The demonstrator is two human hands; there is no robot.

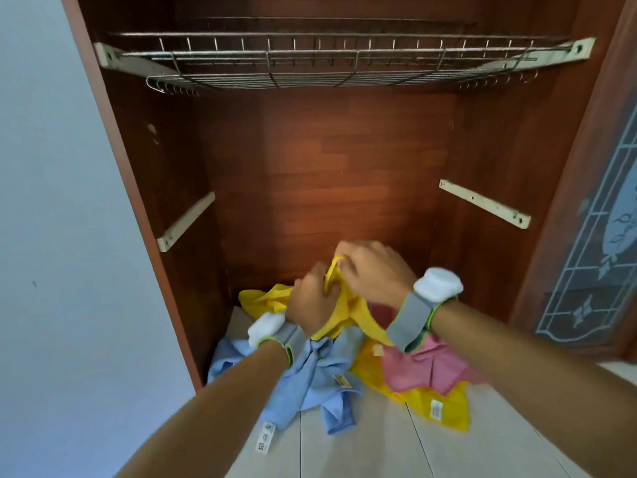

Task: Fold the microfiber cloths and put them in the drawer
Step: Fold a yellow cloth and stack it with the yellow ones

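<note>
At the far left a pale wall (51,201) is seen, and beside it the reddish-brown wooden cabinet (344,160) stands open; a cream rail (186,220) is fixed to its left inner side, and a wire rack (337,63) is hung across the top. At the foot of the cabinet, on a pale planked floor (362,450), a blue cloth (310,377) lies crumpled; two white labels are sewn to it, the lower label (265,439) bearing a small dark square code and lines of print too small to be read, the upper label (343,381) likewise illegible. The left hand (310,301), worn with a grey band and white pod at the wrist (272,331), is raised above the blue cloth; its fingers are curled round a bunched yellow cloth (348,308). The same yellow cloth is pinched at its top by the right hand (372,270), whose fingers are closed tightly on the fabric; a matching band and pod (431,298) are worn on that wrist. The two hands are held touching, just in front of the cabinet's back panel. Below the right wrist a pink cloth (424,367) is heaped; under it more yellow fabric (448,408) is spread, with a white label (436,408) whose print cannot be read; whether this is a separate cloth cannot be told. To the right a second cream rail (484,203) is fixed, and the open cabinet door (593,236) with patterned glass is seen.
</note>
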